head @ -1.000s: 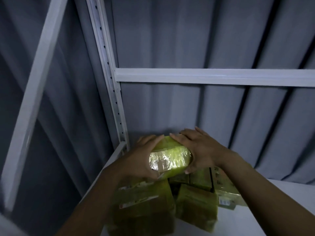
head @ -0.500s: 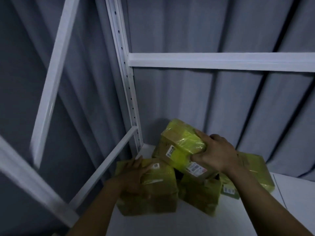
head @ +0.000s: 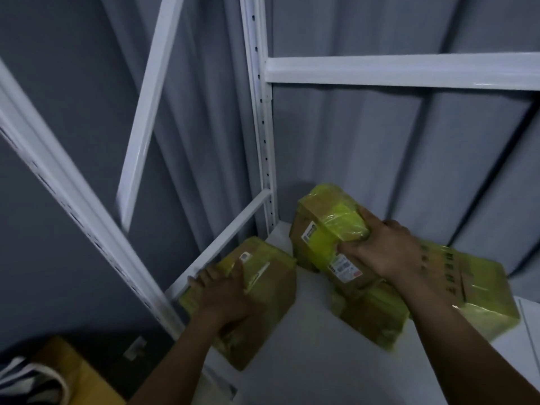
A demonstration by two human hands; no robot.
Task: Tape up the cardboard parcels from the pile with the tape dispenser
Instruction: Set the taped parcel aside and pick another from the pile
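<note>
1. Right hand (head: 382, 249) grips the top parcel (head: 327, 229). Its fingers curl round the near-right end and the thumb presses on the label side.
2. The top parcel sits tilted on the pile (head: 371, 317) at the back of the white shelf (head: 306, 355). Its long axis runs from far-left, near the rack upright (head: 260, 127), to near-right, into the right palm.
3. Left hand (head: 222, 290) lies over the left parcel (head: 263, 287), fingers hooked over its far-left edge and thumb spread on top. It reads as a hold.
4. The left parcel lies flat, apart from the pile, with bare shelf between them.
5. Judgement: the right hand is nearer the top parcel and already has it, so a lift toward the body would follow its long axis.
6. The tape dispenser is not in view and no taping is under way.
</note>
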